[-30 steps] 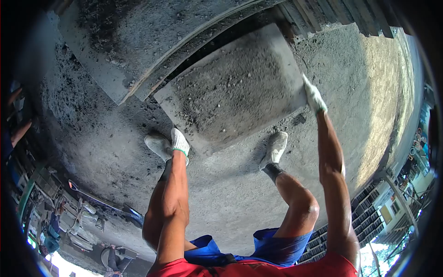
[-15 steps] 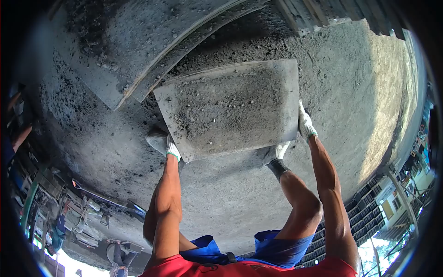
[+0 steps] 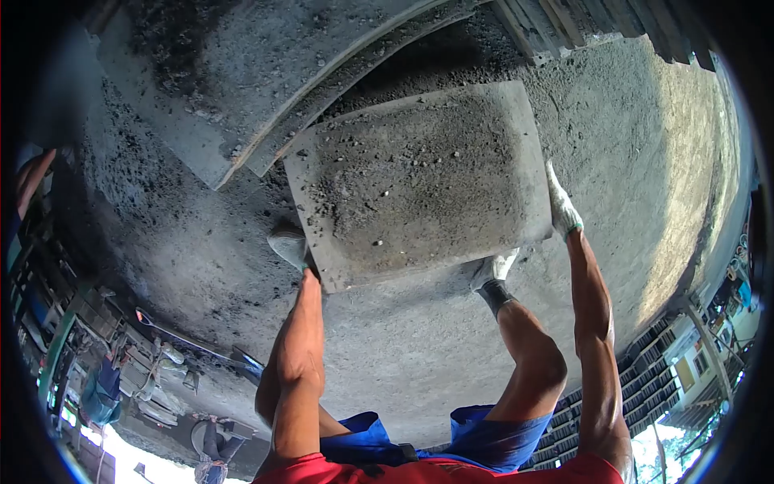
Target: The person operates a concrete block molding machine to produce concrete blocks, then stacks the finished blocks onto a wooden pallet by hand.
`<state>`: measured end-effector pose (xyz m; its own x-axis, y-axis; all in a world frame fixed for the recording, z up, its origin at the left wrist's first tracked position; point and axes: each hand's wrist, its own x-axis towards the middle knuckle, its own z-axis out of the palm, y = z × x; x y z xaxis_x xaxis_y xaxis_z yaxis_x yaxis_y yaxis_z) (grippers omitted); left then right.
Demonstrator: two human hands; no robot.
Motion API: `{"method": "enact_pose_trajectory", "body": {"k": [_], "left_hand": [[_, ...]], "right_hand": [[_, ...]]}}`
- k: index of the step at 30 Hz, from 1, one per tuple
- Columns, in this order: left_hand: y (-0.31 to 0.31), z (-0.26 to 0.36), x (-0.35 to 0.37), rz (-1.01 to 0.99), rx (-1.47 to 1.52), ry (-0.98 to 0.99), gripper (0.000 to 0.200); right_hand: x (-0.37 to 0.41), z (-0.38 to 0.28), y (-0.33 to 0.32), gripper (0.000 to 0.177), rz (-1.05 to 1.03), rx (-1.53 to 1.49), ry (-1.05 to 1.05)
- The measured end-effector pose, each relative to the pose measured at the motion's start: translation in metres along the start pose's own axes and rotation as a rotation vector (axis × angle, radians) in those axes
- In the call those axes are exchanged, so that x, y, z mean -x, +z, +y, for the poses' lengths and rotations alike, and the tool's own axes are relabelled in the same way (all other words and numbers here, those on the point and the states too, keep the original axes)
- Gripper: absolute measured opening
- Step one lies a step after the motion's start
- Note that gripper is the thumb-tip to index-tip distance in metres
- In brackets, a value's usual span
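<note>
A grey rectangular board [image 3: 419, 173], strewn with dirt and small stones, lies between my two hands in the head view. My right hand [image 3: 563, 206], in a white knitted glove, grips its right edge with the fingers running along the side. At the near left corner, my left hand [image 3: 308, 263] holds the board; its fingers are hidden beneath and behind the edge. My feet stand close to the near edge, the right shoe [image 3: 494, 269] partly covered by the board and the left shoe [image 3: 288, 244] beside the left corner.
Larger dusty boards with a curved edge [image 3: 322, 85] lie at the upper left. Wooden slats [image 3: 584, 24] stand at the top right. A long-handled shovel [image 3: 193, 343] lies at the lower left. Dark stacked blocks [image 3: 637, 375] are at the lower right. Another person's arm [image 3: 34, 181] shows at the far left.
The board looks larger and has shifted right in view, its right side higher. Both hands moved with it. My left glove, visible before, is now mostly hidden. The view has shifted slightly.
</note>
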<state>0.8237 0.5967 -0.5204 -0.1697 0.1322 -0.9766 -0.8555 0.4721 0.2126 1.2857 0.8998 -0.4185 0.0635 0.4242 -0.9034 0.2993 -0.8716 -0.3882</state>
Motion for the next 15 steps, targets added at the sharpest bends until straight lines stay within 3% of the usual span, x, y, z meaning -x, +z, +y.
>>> {"method": "enact_pose_trajectory", "body": {"k": [4,5,6,9,13,15], "left_hand": [[0.003,-0.005,0.021,0.028,0.015,-0.009,0.052],[0.005,-0.004,0.019,0.025,0.020,-0.006,0.052],[0.011,-0.003,0.017,0.026,0.033,-0.005,0.052],[0.043,0.010,-0.003,0.016,0.069,0.008,0.052],[0.132,0.039,-0.004,0.064,0.155,-0.010,0.053],[0.119,0.037,-0.015,-0.003,0.104,0.055,0.053]], "right_hand": [[-0.048,-0.003,0.003,0.085,-0.052,-0.278,0.006],[-0.043,-0.016,0.008,0.088,-0.327,-0.567,0.061],[-0.039,-0.024,0.008,0.075,-0.250,-0.600,0.154],[-0.063,-0.001,0.002,0.071,-0.194,-0.400,-0.051],[-0.090,0.042,-0.018,0.066,-0.162,-0.238,-0.325],[-0.089,0.048,-0.038,0.063,-0.139,-0.227,-0.393]]}}
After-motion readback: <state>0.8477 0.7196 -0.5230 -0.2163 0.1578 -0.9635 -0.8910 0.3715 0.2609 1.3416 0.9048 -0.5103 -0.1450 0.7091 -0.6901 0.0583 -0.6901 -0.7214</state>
